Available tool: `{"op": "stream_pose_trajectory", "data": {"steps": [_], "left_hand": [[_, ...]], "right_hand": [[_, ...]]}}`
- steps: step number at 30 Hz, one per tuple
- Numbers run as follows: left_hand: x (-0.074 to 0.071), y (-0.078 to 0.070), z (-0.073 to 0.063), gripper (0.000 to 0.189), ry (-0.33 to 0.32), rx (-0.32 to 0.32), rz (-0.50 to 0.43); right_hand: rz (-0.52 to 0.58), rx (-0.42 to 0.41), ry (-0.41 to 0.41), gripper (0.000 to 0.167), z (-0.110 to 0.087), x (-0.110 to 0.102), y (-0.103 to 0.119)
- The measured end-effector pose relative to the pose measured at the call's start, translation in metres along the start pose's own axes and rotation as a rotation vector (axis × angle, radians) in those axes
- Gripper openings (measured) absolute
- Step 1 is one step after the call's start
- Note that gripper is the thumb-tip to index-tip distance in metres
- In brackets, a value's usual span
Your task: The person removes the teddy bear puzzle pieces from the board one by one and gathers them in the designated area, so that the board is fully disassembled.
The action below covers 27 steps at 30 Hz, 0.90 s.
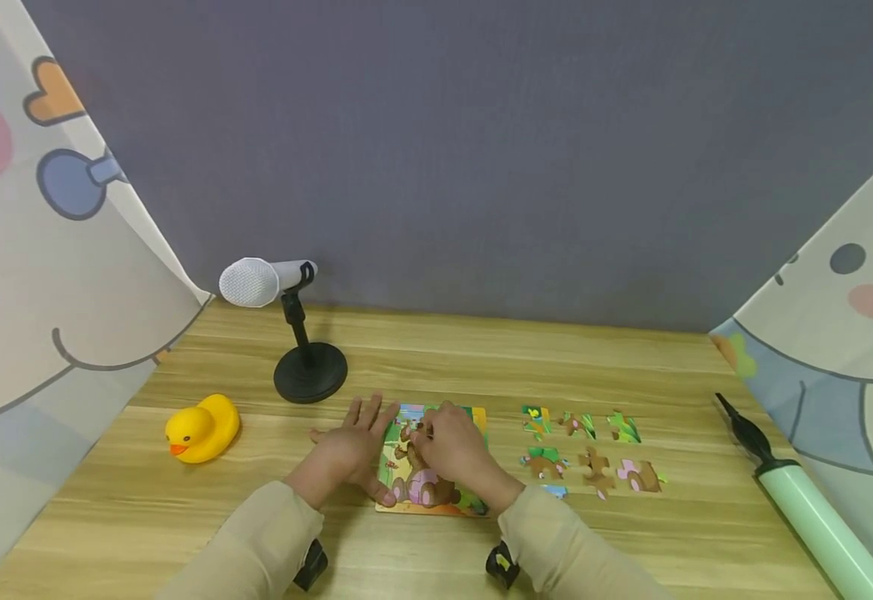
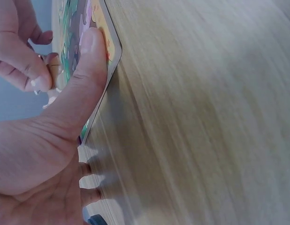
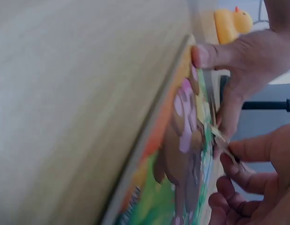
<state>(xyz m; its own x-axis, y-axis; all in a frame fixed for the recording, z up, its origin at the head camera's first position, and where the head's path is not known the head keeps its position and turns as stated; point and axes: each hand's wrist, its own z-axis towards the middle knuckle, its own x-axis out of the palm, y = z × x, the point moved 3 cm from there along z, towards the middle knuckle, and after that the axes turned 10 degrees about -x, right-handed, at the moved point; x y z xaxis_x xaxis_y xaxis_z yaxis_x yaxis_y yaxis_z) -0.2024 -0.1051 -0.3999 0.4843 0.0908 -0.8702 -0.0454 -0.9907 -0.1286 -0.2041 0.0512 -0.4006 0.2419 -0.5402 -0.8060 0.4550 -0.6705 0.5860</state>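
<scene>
A picture puzzle board (image 1: 436, 507) with a brown bear lies on the wooden table in the head view. My left hand (image 1: 349, 452) rests at its left edge with fingers spread. In the left wrist view the thumb (image 2: 91, 58) lies straight on the board's corner. Over the upper middle of the board, my right hand (image 1: 457, 446) pinches a puzzle piece (image 3: 223, 142) between thumb and fingers. This piece is tilted, with its lower end close to the picture. From the left, it looks tan and brown. The right hand hides part of the picture.
Several loose puzzle pieces (image 1: 594, 471) lie in rows right of the board. A yellow rubber duck (image 1: 204, 429) sits at the left, with a white microphone (image 1: 252, 282) on a black stand (image 1: 311, 372) behind it. A pale green hand pump (image 1: 819, 517) lies along the right edge.
</scene>
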Motion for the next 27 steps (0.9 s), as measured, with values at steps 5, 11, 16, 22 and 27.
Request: {"op": "stream_pose_trajectory", "data": {"steps": [5,11,16,22,27], "left_hand": [[-0.001,0.001,-0.002,0.131,-0.023,0.023,-0.011],[-0.002,0.0,-0.004,0.131,-0.028,0.033,-0.024],[-0.002,0.0,-0.003,0.132,-0.022,0.029,-0.023],[-0.003,0.0,-0.003,0.132,-0.027,0.034,-0.031],[-0.003,0.0,-0.004,0.131,-0.033,0.038,-0.041]], "right_hand": [[-0.024,-0.009,0.005,0.017,0.002,-0.005,-0.006],[-0.103,-0.028,0.024,0.035,-0.002,-0.007,-0.013],[-0.189,-0.07,0.046,0.044,-0.004,-0.008,-0.018],[-0.214,-0.1,0.043,0.037,-0.003,-0.013,-0.026],[-0.197,-0.105,0.062,0.04,-0.002,-0.015,-0.028]]}}
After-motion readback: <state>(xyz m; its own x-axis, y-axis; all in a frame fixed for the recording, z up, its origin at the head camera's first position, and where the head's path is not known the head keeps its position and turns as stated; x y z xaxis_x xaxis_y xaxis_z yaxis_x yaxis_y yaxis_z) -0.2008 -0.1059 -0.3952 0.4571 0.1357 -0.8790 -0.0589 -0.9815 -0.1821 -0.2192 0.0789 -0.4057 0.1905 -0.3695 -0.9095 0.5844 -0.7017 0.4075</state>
